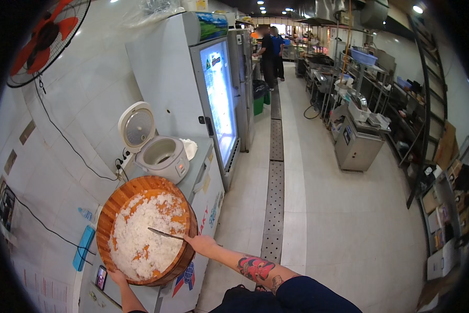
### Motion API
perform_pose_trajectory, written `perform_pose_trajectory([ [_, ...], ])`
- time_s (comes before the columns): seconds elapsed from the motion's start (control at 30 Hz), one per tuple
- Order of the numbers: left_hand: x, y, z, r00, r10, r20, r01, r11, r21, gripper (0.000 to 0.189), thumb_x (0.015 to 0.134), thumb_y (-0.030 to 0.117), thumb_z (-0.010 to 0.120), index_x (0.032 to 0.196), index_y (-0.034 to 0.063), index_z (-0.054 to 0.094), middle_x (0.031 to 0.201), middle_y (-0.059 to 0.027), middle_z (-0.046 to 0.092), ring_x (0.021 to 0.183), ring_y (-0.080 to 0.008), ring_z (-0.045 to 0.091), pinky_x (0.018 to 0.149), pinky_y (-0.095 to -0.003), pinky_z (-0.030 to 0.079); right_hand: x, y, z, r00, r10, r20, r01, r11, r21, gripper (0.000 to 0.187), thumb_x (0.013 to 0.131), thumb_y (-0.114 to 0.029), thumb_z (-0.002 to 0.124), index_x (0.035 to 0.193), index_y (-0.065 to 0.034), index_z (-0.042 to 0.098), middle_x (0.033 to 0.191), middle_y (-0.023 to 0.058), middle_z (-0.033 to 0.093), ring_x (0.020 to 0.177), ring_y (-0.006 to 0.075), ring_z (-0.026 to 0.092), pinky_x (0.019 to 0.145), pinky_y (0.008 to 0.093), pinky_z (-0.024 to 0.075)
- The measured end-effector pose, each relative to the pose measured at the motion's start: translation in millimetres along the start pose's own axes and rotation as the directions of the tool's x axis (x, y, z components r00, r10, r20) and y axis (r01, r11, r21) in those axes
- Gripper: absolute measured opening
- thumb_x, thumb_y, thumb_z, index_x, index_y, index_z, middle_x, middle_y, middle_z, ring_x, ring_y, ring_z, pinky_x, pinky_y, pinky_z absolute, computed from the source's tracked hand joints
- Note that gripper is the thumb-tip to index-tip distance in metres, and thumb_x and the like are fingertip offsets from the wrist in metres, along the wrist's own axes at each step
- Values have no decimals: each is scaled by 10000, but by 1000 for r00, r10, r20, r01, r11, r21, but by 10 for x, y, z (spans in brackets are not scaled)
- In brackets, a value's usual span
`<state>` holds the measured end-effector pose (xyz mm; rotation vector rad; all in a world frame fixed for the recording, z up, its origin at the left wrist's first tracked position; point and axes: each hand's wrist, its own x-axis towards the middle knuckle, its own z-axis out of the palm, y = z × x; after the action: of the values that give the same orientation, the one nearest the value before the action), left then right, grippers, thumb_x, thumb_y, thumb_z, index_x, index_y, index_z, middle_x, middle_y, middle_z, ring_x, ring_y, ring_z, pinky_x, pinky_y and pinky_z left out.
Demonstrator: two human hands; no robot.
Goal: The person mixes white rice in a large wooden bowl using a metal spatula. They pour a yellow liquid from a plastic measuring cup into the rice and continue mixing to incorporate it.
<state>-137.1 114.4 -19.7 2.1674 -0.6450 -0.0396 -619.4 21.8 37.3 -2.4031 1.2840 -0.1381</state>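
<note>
A round wooden tub [106, 203] of upright staves stands on a chest freezer [205, 195], with white cooked rice [140, 238] spread unevenly over its bottom. Patches of orange-brown wood show between the clumps. My right hand [200, 244], at the tub's right rim, holds a dark, thin paddle-like tool [162, 233], seen nearly edge-on. Its far end reaches over the rice; whether it touches the grains is hard to tell. My left hand [118, 277] grips the near left rim of the tub, its fingers partly hidden by the wall.
Behind the tub sits a rice cooker [160, 156] with its lid raised, beside a white cloth [188, 149]. A phone [100, 277] lies near my left hand. A lit glass-door fridge [219, 98] stands beyond. Two people [271, 54] are far down the aisle.
</note>
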Motion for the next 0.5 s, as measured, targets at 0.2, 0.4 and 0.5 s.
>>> perform_pose_trajectory([
  [0.2, 7, -10, -33, 999, -11, -41, 11, 1000, 6, 577, 980, 374, 489, 1399, -18, 430, 1355, -241, 539, 1221, -394, 527, 1031, -406, 397, -15, -24, 8, 999, -4, -42, 6, 999, 51, 492, 938, -114, 441, 1426, -161, 399, 828, 178, 690, 744, 359, 698, 616, 476, 548],
  [0.4, -15, 52, -16, 999, -34, 4, 34, 998, -59, 621, 976, 395, 495, 1421, -27, 399, 1380, -258, 516, 1239, -412, 513, 1042, -412, 391, -18, -7, 7, 1000, -2, -28, 4, 999, 43, 513, 935, -105, 439, 1443, -151, 381, 818, 174, 689, 732, 353, 696, 611, 472, 543],
  [0.5, -5, 82, -59, 999, -53, -4, 53, 999, -8, 566, 968, 240, 457, 1459, -19, 350, 1413, -253, 487, 1270, -396, 497, 1068, -403, 383, -17, -19, 0, 1000, -12, -19, 13, 999, 50, 520, 933, -101, 441, 1447, -141, 375, 819, 170, 691, 726, 351, 696, 611, 468, 544],
])
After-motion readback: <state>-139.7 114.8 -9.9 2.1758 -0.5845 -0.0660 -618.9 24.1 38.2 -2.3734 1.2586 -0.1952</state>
